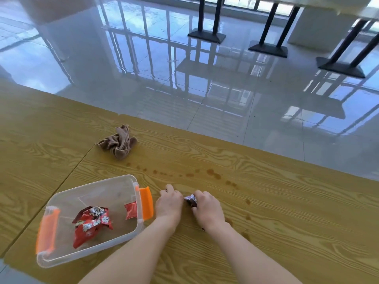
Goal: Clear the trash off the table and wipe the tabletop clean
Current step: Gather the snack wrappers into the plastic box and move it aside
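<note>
A wooden table (pixel 266 201) carries a trail of brown spill spots (pixel 213 174) across its middle. My right hand (pixel 208 210) is shut on a small dark purple wrapper (pixel 191 200) low over the tabletop. My left hand (pixel 169 203) rests knuckles-up just left of it, fingers curled down on the table; something small and dark shows at its fingertips, too hidden to name. A clear plastic bin (pixel 131 182) with orange latches stands at the left and holds a crumpled red wrapper (pixel 92 224) and a smaller red scrap (pixel 130 210). A brown cloth (pixel 119 143) lies bunched behind the bin.
The table's far edge runs diagonally from upper left to right, with glossy tiled floor beyond. Black table legs with flat bases (pixel 207 35) stand on the floor at the back. A seam (pixel 78 160) divides the tabletop left of the cloth.
</note>
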The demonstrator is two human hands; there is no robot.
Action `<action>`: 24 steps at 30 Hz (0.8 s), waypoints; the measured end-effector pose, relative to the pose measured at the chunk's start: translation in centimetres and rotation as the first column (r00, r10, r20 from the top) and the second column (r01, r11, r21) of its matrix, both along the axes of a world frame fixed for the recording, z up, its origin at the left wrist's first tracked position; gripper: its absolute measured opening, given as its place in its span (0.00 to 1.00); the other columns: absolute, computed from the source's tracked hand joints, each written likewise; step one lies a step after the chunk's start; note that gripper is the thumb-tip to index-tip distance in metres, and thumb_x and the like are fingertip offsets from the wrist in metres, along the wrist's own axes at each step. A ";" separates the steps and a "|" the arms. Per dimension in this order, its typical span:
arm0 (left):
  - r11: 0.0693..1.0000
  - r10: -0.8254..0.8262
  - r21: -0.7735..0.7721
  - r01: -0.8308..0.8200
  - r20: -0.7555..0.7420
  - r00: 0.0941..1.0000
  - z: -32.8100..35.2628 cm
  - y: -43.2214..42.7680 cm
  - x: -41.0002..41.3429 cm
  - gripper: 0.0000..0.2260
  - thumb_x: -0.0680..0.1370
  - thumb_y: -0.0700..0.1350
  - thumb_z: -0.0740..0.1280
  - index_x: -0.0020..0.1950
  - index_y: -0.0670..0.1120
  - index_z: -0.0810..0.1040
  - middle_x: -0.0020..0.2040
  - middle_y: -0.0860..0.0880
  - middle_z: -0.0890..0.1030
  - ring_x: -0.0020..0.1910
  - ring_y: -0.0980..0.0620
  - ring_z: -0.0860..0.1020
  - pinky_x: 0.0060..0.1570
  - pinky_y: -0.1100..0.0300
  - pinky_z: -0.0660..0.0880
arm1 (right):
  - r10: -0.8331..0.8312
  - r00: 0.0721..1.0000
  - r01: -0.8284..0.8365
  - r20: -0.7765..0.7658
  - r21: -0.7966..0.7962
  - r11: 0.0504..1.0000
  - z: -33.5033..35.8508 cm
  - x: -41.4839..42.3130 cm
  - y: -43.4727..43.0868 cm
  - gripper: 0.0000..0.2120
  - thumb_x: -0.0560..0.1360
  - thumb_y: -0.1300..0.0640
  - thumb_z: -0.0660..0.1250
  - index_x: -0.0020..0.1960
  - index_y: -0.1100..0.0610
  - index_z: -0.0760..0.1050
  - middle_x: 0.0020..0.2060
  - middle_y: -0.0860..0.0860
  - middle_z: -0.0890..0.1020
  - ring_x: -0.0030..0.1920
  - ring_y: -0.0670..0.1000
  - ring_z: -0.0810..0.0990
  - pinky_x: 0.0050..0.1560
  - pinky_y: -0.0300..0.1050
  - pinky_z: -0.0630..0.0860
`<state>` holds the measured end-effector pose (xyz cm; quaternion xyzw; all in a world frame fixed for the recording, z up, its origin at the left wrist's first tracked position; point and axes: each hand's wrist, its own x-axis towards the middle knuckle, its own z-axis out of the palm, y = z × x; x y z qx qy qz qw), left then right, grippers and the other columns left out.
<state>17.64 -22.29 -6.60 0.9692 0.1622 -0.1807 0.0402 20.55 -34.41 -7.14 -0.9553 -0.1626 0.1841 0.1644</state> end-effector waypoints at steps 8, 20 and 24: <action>0.995 -0.061 -0.072 0.072 0.154 0.986 1.9 0.2 -0.1 0.16 0.73 0.28 0.62 0.58 0.42 0.74 0.57 0.44 0.69 0.53 0.44 0.74 0.45 0.55 0.73 | -0.098 0.994 0.095 0.040 0.081 0.992 1.5 0.6 -1.2 0.08 0.74 0.59 0.65 0.53 0.54 0.75 0.46 0.52 0.79 0.48 0.56 0.78 0.46 0.47 0.72; 0.962 -0.075 -0.162 0.220 0.619 0.782 9.8 4.6 -3.8 0.29 0.73 0.29 0.65 0.73 0.43 0.69 0.69 0.40 0.72 0.57 0.40 0.78 0.50 0.49 0.79 | -0.036 0.984 0.007 0.173 0.162 0.987 7.2 -0.1 -0.4 0.12 0.75 0.59 0.66 0.58 0.53 0.77 0.45 0.51 0.80 0.46 0.53 0.79 0.45 0.47 0.75; 0.965 -0.056 -0.154 0.211 0.666 0.744 11.6 7.9 -6.4 0.30 0.71 0.29 0.68 0.72 0.43 0.70 0.67 0.39 0.74 0.59 0.40 0.78 0.53 0.50 0.79 | 0.012 0.976 -0.061 0.219 0.217 0.974 9.4 -0.9 2.1 0.12 0.75 0.58 0.67 0.58 0.52 0.77 0.45 0.51 0.80 0.45 0.53 0.79 0.43 0.45 0.73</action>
